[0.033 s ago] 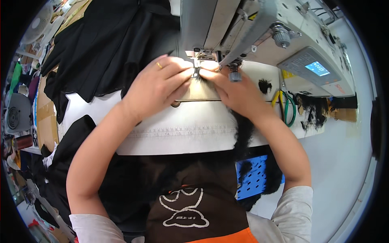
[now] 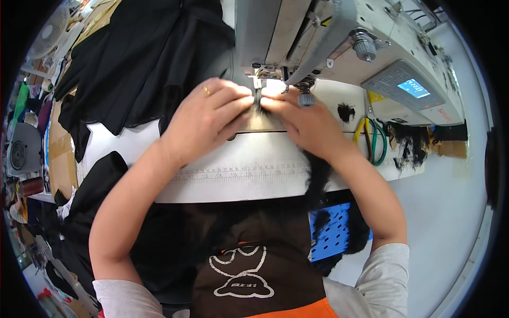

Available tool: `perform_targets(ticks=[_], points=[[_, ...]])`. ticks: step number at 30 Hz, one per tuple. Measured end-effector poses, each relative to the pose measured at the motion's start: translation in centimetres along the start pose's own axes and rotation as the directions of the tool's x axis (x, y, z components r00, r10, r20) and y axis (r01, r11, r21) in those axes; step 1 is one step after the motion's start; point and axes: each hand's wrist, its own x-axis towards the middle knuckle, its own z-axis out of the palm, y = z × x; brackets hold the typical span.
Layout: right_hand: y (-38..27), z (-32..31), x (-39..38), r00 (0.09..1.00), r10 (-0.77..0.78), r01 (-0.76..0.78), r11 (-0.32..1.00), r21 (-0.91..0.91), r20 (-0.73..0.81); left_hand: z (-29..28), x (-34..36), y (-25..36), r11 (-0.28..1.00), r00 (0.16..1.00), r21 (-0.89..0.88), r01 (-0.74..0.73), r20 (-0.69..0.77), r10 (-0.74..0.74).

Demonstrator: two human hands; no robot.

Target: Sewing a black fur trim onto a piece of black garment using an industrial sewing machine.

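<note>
Two hands meet under the needle area of the sewing machine (image 2: 286, 32), palms down. Black fuzzy strip (image 2: 257, 99) lies between their fingertips: at 2 o'clock from the left hand (image 2: 204, 119), at 10 o'clock from the right hand (image 2: 312, 123). Fingers bent, tips at the strip's two sides; pinching or only pressing, cannot tell. Gold ring (image 2: 206, 90) on left hand.

Black fur (image 2: 318, 175) hangs over the edge of the white tabletop (image 2: 212, 191) at 6 o'clock from right hand; loose tuft (image 2: 345, 112) at 2 o'clock, snips (image 2: 377, 140) with yellow and green handles at 3. Black garment (image 2: 143, 58) spread at 10 to 11 from left hand.

Writing: numbered ruler scale (image 2: 244, 173) at 6 o'clock from strip. Blue display (image 2: 414, 89) at 3, pale digits; reddish lettering (image 2: 443, 113) on the casing at 4 from it. Brown apron (image 2: 254, 281) bears a white outline figure, small letters inside.
</note>
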Motion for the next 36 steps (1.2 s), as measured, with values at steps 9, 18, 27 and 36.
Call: perform_targets(ticks=[9,18,27,36], points=[[-2.5,-0.8,-1.4,0.977,0.132,-0.124,0.991,0.06,-0.168,-0.5,1.0,2.6,0.989,0.991,0.099,0.108,0.073,-0.115],[-6.3,-0.4,-2.7,0.905,0.418,-0.418,0.908,0.012,-0.077,0.3,2.0,2.3,0.989,0.987,0.086,0.124,0.09,-0.132],[-14.0,4.2,-0.3,0.883,0.459,-0.443,0.884,0.151,-0.099,-1.1,4.6,3.1,0.94,0.915,-0.142,0.311,0.313,-0.256],[-11.8,0.3,-1.8,0.944,0.282,-0.328,0.857,0.397,0.172,-1.3,3.6,3.4,0.993,0.943,-0.008,0.12,0.314,-0.112]])
